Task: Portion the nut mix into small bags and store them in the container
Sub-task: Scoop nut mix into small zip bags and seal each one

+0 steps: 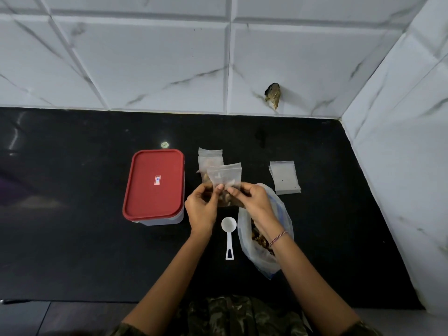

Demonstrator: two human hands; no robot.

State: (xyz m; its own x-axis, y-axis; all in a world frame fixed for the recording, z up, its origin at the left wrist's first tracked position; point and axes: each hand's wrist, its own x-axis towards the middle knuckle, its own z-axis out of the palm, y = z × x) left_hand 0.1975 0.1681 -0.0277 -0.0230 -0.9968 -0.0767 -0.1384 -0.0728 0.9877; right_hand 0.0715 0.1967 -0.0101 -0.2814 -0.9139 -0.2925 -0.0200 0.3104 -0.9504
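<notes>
My left hand [202,209] and my right hand [252,202] both pinch a small clear bag [225,177] holding some nuts, lifted just above the black counter. Behind it lies another small filled bag [209,160]. A white measuring scoop [229,235] rests on the counter between my wrists, bowl pointing away from me. Under my right forearm lies the large clear bag of nut mix [259,241], open at its far end. The container [154,186] with a red lid stands shut to the left of my left hand.
A stack of empty small bags [284,177] lies at the right, near the tiled side wall [400,166]. The black counter [72,226] runs back to a white tiled wall with a dark hole [272,94] in it.
</notes>
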